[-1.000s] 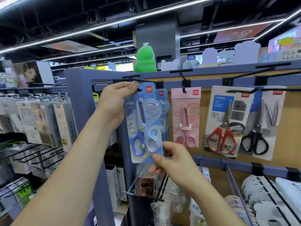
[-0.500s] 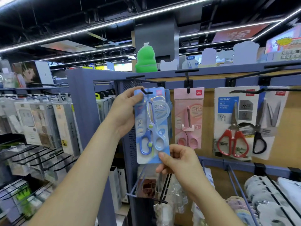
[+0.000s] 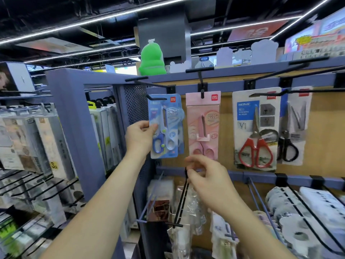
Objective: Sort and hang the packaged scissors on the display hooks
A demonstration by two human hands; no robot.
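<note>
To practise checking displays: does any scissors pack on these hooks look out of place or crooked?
The red-handled pack and black-handled pack crowd together, edges seemingly overlapping; the blue pack and pink pack hang straight.

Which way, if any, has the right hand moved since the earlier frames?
Yes: the right hand left the blue scissors pack and shifted right, now below the hanging pink scissors pack.

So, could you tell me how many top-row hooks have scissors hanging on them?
4. From the left: the blue pack, gripped by the left hand; the pink pack; the red-handled pack; the black-handled pack. More packs may hang hidden behind these.
</note>
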